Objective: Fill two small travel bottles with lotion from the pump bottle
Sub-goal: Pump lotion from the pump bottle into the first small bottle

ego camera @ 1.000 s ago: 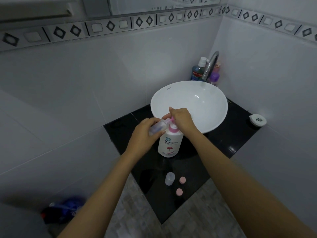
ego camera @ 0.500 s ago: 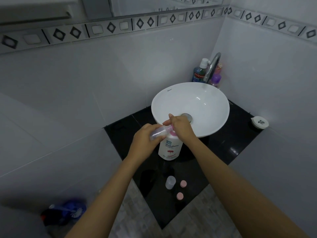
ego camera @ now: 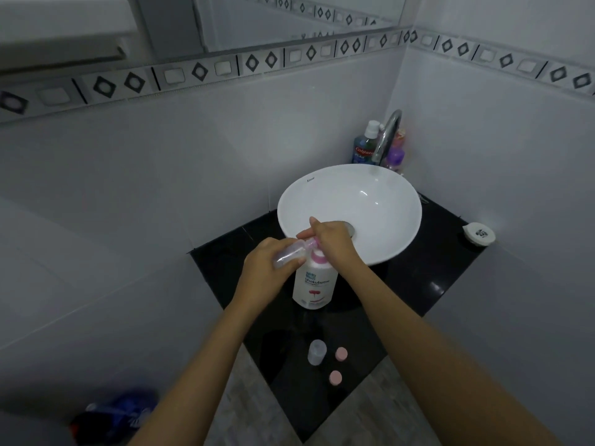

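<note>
A white pump bottle (ego camera: 315, 286) with a pink pump stands on the black counter (ego camera: 434, 284) in front of the basin. My left hand (ego camera: 262, 273) grips a clear small travel bottle (ego camera: 291, 252), tilted with its mouth at the pump spout. My right hand (ego camera: 333, 241) lies on top of the pink pump head, fingers over it. A second clear travel bottle (ego camera: 317, 351) stands uncapped near the counter's front corner, with two pink caps (ego camera: 341, 354) (ego camera: 335, 377) beside it.
A white round basin (ego camera: 380, 201) sits behind the pump bottle, with a chrome tap (ego camera: 388, 133) and other bottles (ego camera: 365, 144) in the corner. A small white dish (ego camera: 479, 234) lies at the counter's right edge. Blue items (ego camera: 119, 413) lie on the floor at lower left.
The pump head has risen slightly under my right hand. My left hand keeps the travel bottle at the spout. The view has shifted a little.
</note>
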Motion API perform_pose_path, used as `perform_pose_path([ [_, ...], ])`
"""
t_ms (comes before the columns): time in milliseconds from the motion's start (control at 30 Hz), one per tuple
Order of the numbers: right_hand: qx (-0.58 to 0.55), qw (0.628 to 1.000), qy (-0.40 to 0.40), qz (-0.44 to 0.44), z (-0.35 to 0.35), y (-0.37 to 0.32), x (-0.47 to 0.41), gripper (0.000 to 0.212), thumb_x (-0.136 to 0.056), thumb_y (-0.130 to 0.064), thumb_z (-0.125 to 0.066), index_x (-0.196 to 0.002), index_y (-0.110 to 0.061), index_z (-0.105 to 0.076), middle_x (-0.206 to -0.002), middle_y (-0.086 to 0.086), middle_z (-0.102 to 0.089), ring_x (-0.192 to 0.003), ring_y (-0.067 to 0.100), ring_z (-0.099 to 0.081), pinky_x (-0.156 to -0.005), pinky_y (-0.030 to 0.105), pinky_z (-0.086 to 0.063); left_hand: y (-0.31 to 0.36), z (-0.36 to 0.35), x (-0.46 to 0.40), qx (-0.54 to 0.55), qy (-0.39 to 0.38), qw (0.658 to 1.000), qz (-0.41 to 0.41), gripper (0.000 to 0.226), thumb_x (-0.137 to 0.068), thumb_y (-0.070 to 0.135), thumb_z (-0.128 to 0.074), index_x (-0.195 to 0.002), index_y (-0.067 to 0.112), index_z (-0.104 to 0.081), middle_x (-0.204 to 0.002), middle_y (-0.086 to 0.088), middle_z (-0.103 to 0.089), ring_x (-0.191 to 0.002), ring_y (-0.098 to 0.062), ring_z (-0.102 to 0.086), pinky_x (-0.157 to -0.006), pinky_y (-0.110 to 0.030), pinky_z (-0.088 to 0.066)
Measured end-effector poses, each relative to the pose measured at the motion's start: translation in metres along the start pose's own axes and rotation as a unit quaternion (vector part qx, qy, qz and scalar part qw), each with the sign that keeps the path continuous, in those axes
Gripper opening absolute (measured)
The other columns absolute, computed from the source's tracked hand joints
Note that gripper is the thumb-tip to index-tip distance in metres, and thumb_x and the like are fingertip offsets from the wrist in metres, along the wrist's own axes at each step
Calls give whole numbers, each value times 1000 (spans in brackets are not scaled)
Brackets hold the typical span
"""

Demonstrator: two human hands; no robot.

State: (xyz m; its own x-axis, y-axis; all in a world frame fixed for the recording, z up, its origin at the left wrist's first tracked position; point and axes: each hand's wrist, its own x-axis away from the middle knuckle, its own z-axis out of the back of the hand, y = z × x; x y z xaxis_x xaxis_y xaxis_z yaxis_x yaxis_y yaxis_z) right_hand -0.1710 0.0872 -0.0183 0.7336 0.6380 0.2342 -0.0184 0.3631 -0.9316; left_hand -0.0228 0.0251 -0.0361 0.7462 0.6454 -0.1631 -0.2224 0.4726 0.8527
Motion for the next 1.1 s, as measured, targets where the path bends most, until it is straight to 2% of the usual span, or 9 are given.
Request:
perform_pose_path([
  [67, 7, 1000, -8, -3, -2, 4, -1, 46, -98, -31, -41, -79, -9, -77, -69, 1, -70, -68, 10, -60, -53, 8, -43, -3, -2, 1, 0, -5, 1000, 6, 36, -85, 40, -65, -120, 33, -64, -95, 17, -58, -90, 4, -57, -71, -11, -38],
  [200, 24, 999, -9, 20, -4, 14, -1, 46, -99, -31, -40, -83, -7, -76, -84, 8, -71, -77, 14, -62, -78, 25, -49, -5, -5, 6, 3, -4, 1000, 14, 38, -86, 38, -66, -122, 30, -63, -95, 15, -57, -89, 1, -56, -72, -13, -39],
  [300, 25, 999, -14, 38, 0, 1, -4, 40, -96, -30, -46, -80, -8, -76, -81, 6, -73, -74, 14, -64, -70, 17, -50, 1, -2, 4, 47, -1, 999, 14, 37, -85, 37, -66, -121, 30, -64, -97, 11, -60, -89, 5, -57, -70, -5, -43],
  [367, 18, 998, -18, 55, 6, -9, -5, 37, -95, -31, -50, -81, -8, -76, -80, 6, -74, -72, 13, -67, -73, 20, -51, 6, 2, 0, 49, 2, 999, 4, 36, -85, 38, -67, -120, 31, -65, -96, 10, -60, -89, 7, -56, -71, -2, -42],
  [567, 2, 999, 4, 44, 2, -1, 1, 43, -97, -31, -45, -84, -5, -77, -70, 1, -70, -69, 8, -64, -69, 19, -46, 7, 3, -3, 35, -8, 999, 7, 36, -84, 38, -67, -120, 30, -66, -96, 14, -59, -89, 0, -58, -72, -14, -40],
  [733, 16, 1000, 7, 25, -5, 15, 3, 44, -97, -34, -43, -89, -7, -76, -90, 7, -73, -82, 13, -64, -83, 34, -53, -2, 1, 3, 20, -19, 1000, 13, 38, -84, 35, -68, -121, 27, -66, -98, 10, -60, -93, -6, -58, -78, -20, -44],
  [867, 54, 998, -6, 42, -2, 5, 3, 40, -97, -33, -44, -94, -9, -75, -95, 4, -73, -79, 6, -61, -74, 22, -46, 2, -1, 5, 50, -8, 999, 16, 39, -84, 35, -68, -121, 26, -65, -97, 9, -60, -89, 1, -58, -71, -10, -43],
  [1000, -9, 998, 2, 66, 8, -11, 4, 33, -94, -31, -52, -95, -6, -74, -93, 11, -75, -83, 20, -69, -81, 31, -53, 7, 2, -2, 50, 5, 999, 8, 38, -82, 33, -71, -119, 25, -66, -95, 10, -60, -88, 0, -59, -70, -12, -42],
  [1100, -18, 999, 1, 39, 6, -10, 4, 41, -97, -31, -47, -91, -2, -75, -81, 8, -74, -74, 16, -67, -77, 21, -50, 6, 3, -1, 48, 4, 999, 7, 39, -82, 33, -71, -120, 24, -66, -95, 10, -59, -87, 0, -59, -69, -12, -42],
])
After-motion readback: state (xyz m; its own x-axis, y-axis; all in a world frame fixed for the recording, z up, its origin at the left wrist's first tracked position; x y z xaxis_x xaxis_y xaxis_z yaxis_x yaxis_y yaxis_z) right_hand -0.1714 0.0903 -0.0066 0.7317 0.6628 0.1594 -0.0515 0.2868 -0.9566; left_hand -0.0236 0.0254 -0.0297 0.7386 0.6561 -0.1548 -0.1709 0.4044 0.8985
